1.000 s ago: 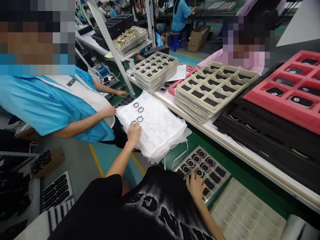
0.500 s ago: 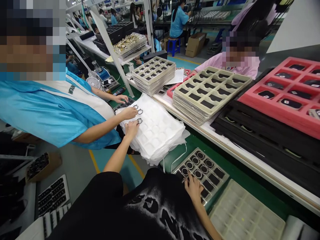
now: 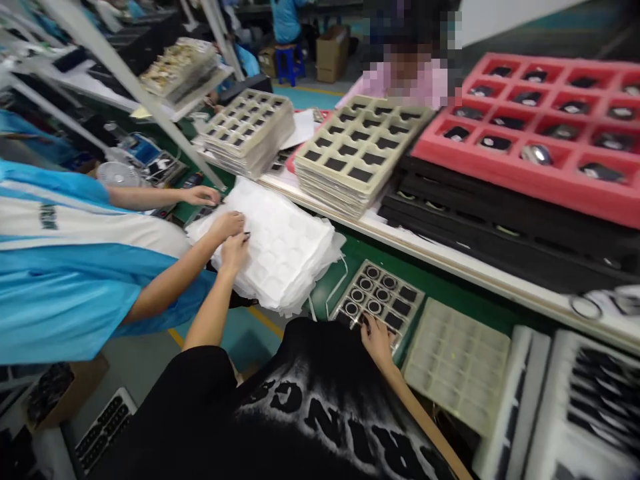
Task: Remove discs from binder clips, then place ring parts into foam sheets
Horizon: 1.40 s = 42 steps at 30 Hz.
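My left hand (image 3: 234, 252) is closed at the left edge of a stack of white sheets (image 3: 285, 247), beside a co-worker's hand (image 3: 227, 227). A small dark bit shows at its fingertips; what it is cannot be made out. My right hand (image 3: 376, 339) rests with bent fingers on the near edge of a clear tray (image 3: 417, 297) of black squares. Several ring-shaped parts (image 3: 373, 273) lie in that tray's far and left compartments. Whether the right fingers grip anything is hidden.
Beyond the green bench stand stacked beige trays (image 3: 345, 190), a red foam tray (image 3: 500, 160) on black trays and another tray stack (image 3: 250, 157). An empty-looking translucent tray (image 3: 455, 360) lies at right. A co-worker in blue (image 3: 75, 287) stands at left.
The view has turned right, so the scene sits further left and more trays show at right. The rings by my left hand on the white sheets no longer show.
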Tool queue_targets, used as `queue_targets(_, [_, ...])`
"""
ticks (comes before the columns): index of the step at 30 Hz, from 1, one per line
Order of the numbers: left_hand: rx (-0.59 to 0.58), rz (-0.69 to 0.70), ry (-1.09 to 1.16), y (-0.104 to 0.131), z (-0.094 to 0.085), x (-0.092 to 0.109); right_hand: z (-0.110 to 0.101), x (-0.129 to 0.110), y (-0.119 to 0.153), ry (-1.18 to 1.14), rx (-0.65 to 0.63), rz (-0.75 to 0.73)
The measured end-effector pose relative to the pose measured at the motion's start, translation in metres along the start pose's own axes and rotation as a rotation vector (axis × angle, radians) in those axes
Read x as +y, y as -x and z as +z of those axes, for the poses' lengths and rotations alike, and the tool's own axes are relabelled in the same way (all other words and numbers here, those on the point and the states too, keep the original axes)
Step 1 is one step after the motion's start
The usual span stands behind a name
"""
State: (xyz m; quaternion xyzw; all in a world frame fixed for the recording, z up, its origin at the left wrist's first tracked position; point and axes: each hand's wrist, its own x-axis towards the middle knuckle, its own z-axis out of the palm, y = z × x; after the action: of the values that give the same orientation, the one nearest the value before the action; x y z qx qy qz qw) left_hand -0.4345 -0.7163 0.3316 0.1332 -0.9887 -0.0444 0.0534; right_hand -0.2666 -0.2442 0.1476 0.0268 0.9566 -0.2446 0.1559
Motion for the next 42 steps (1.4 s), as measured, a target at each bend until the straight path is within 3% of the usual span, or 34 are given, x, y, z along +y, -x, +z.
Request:
queue_targets(4, [0.132, 0.053, 0.080, 0.004, -0.004, 0.011, -0.009, 0.009, 0.019, -0.020, 0.007, 0.242])
queue_targets(6, [0.214, 0.162, 0.192, 0.016, 0.001, 0.034, -0.010, 0.016, 0.028, -0.018, 0.062, 0.367])
queue_targets(8, [0.209, 0.343, 0.314, 0.043, 0.012, 0.069, -0.007, 0.021, 0.035, -0.013, 0.143, 0.495])
queue_targets(10, [0.061, 0.541, 0.359, 0.080, 0.033, 0.112, -0.002, 0.025, 0.038, -0.042, 0.200, 0.623])
queue_targets(13, [-0.419, 0.912, 0.296, 0.138, 0.077, 0.172, 0.006, 0.029, 0.040, -0.134, 0.207, 0.763])
queue_targets(16, [-0.694, 1.068, 0.154, 0.175, 0.123, 0.208, 0.011, 0.032, 0.041, -0.169, 0.185, 0.789])
queue_targets(19, [-0.757, 1.071, 0.120, 0.189, 0.157, 0.218, 0.013, 0.032, 0.045, -0.160, 0.152, 0.760])
queue_targets(22, [-0.757, 1.014, 0.106, 0.192, 0.174, 0.213, 0.014, 0.032, 0.050, -0.152, 0.115, 0.701])
queue_targets(28, [-0.627, 0.864, 0.105, 0.199, 0.163, 0.208, 0.013, 0.031, 0.056, -0.160, 0.094, 0.643])
queue_targets(31, [-0.609, 0.916, 0.101, 0.211, 0.163, 0.227, 0.013, 0.031, 0.060, -0.172, 0.072, 0.637])
queue_targets(36, [-0.653, 1.038, 0.062, 0.235, 0.181, 0.269, 0.012, 0.031, 0.066, -0.168, 0.054, 0.618])
queue_targets(39, [-0.663, 1.053, 0.033, 0.247, 0.186, 0.274, 0.011, 0.031, 0.069, -0.166, 0.055, 0.598])
queue_targets(42, [-0.667, 1.081, 0.027, 0.254, 0.182, 0.265, 0.011, 0.030, 0.071, -0.163, 0.062, 0.587])
